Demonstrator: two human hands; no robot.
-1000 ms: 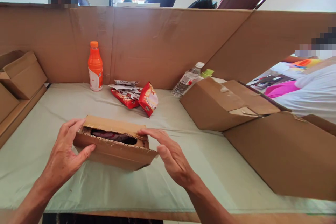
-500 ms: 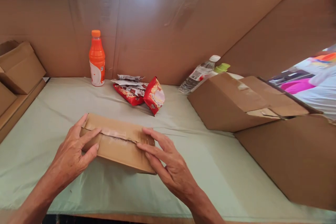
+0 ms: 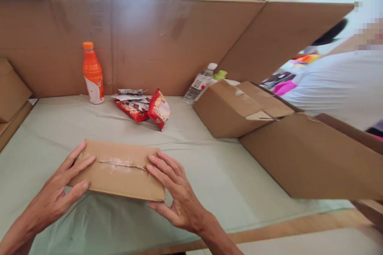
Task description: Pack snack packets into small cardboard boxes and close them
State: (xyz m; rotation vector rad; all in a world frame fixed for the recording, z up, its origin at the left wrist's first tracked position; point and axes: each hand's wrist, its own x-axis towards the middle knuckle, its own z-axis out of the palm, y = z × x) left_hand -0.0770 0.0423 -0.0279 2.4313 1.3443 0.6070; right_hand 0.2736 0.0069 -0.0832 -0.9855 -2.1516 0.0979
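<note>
A small cardboard box (image 3: 122,179) lies on the green cloth between my hands, its top flaps meeting along a seam with shiny tape. My left hand (image 3: 64,183) grips the left end, fingers over the top and thumb at the front edge. Around the right end is my right hand (image 3: 176,187), with its fingers on the top and its thumb low on the front side. Behind the box are red and white snack packets (image 3: 134,107) in a loose pile, with one red packet (image 3: 160,109) leaning at their right.
An orange bottle (image 3: 93,73) stands near the cardboard back wall (image 3: 179,28). A tilted clear water bottle (image 3: 199,85) and a green-capped item (image 3: 220,75) sit behind open cardboard boxes (image 3: 233,111) on the right. Another carton (image 3: 12,91) is at left. A person in white (image 3: 338,83) is beyond the right wall.
The view has swung right, so the scene shifts left. My right thumb has moved from the top of the box down to its front side. The flaps now lie closer together.
</note>
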